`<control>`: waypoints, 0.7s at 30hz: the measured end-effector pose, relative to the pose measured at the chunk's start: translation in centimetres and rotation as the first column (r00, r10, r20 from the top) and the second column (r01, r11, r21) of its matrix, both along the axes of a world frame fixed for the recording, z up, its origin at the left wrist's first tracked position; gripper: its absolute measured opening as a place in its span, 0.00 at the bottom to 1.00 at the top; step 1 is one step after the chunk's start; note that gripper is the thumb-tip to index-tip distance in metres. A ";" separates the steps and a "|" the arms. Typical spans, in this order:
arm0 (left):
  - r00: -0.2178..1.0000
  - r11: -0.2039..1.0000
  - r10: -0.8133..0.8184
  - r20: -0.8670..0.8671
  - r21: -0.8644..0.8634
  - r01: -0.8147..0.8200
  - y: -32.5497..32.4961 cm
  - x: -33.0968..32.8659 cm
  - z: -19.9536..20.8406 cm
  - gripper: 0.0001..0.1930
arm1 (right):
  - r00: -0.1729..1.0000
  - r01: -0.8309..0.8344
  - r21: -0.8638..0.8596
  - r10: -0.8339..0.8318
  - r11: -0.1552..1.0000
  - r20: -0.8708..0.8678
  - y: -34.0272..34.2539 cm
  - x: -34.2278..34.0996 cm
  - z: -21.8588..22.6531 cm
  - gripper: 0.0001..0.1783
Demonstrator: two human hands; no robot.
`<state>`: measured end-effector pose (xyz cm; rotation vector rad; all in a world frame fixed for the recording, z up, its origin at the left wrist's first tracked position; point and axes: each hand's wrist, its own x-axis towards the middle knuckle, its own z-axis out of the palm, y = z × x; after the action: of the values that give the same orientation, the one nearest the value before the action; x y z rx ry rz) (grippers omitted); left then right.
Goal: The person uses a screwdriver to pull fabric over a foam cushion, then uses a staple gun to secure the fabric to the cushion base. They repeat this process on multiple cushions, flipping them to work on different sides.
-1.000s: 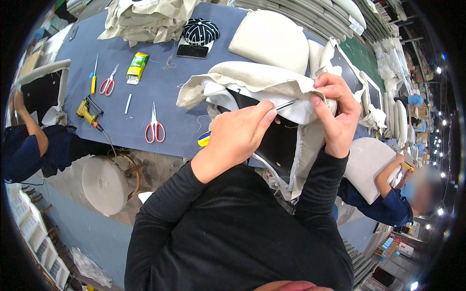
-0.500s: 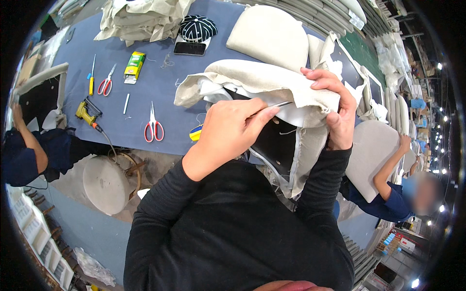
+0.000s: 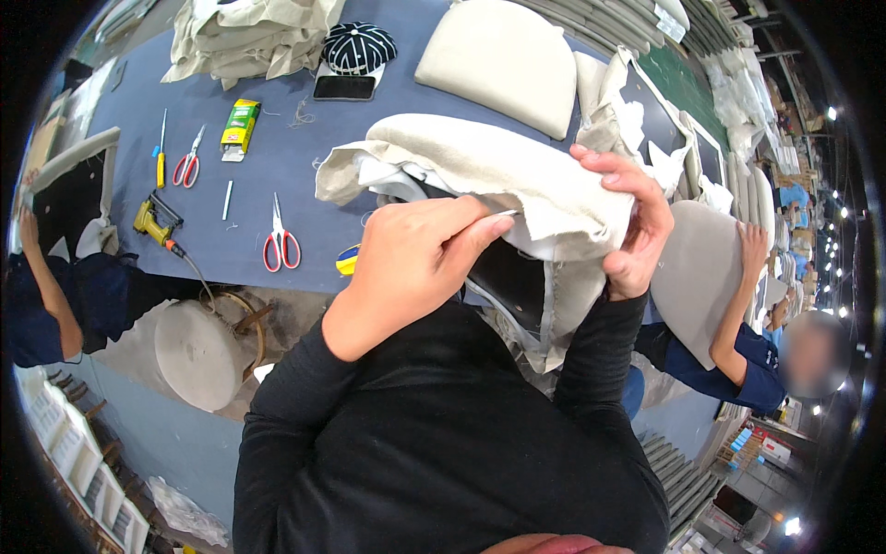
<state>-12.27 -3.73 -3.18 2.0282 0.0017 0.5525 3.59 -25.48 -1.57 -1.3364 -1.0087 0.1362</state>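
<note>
A beige fabric-covered seat cushion [image 3: 498,148] is tilted up in front of me. Loose cloth and white lining hang along its near edge, and a dark base panel [image 3: 510,282] shows below. My right hand [image 3: 632,217] wraps round the cushion's right end, thumb on the near side and fingers over the top. At the cushion's lower fabric edge, my left hand [image 3: 415,263] pinches a thin metal tool [image 3: 506,214]. Only a short bit of the tool shows past the thumb; my fingers hide the rest, so its exact kind is unclear.
Red-handled scissors [image 3: 281,247], a second pair [image 3: 187,169], a yellow staple gun [image 3: 155,220], a screwdriver [image 3: 161,162] and a green-yellow box [image 3: 240,129] lie on the blue table. Behind are a cap [image 3: 358,48], a phone [image 3: 345,88] and another cushion [image 3: 498,65]. People work on both sides.
The view has shifted a little, so the table things sit further left. Less of the metal tool shows beyond my left thumb. The person at right has moved an arm on a cushion.
</note>
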 end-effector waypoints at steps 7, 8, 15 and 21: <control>0.999 0.991 -0.045 -0.004 0.127 0.046 1.2 -2.2 2.5 0.07 | 0.994 -0.098 0.140 0.091 0.985 0.054 0.6 -3.0 -0.4 0.39; 0.998 0.986 -0.059 -0.015 0.158 0.061 1.5 -2.5 2.9 0.06 | 0.992 -0.109 0.142 0.098 0.984 0.081 0.7 -3.2 -0.4 0.39; 0.984 0.952 -0.171 -0.051 0.247 0.178 2.3 -3.1 4.8 0.09 | 0.969 -0.151 0.158 0.114 0.976 0.220 0.7 -4.3 -0.3 0.37; 0.978 0.930 -0.200 -0.057 0.302 0.208 1.9 -3.3 5.4 0.10 | 0.952 -0.222 0.132 0.185 0.966 0.245 0.0 -4.1 -0.2 0.38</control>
<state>-15.60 -1.86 2.17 2.3035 -0.2941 0.4135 -0.50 -25.48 -1.72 -1.1176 -1.3281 0.0546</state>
